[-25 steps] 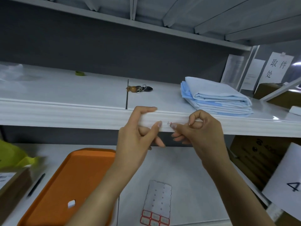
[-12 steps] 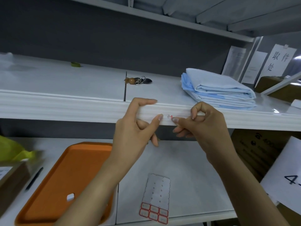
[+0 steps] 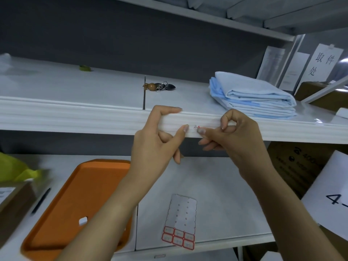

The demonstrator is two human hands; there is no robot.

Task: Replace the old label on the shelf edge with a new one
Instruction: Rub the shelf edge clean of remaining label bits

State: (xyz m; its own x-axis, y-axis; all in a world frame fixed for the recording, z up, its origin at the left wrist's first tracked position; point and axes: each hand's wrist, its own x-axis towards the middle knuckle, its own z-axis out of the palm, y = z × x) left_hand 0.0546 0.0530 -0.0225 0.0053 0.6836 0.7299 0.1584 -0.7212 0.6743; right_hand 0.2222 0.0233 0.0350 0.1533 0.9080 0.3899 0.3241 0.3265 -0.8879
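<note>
The white shelf edge [image 3: 75, 119] runs across the middle of the view. A small old label [image 3: 196, 127] with red print sticks to its front face, one corner lifted. My left hand [image 3: 156, 140] grips the edge just left of the label, index finger on top and thumb tip on the front. My right hand [image 3: 233, 140] is curled against the edge on the right, its thumb nail pressed onto the label's right end. A sheet of new red-bordered labels [image 3: 179, 223] lies on the lower shelf below my hands.
On the upper shelf lie a key ring [image 3: 160, 86] and folded blue cloth [image 3: 252, 97]. The lower shelf holds an orange tray [image 3: 75, 200], a black pen [image 3: 40, 200] and a cardboard box [image 3: 13, 208] at left. Boxes and paper signs [image 3: 327, 193] stand at right.
Both hands stay at the same spot on the shelf edge. The right thumb has worked at the label, and its red corner now shows lifted.
</note>
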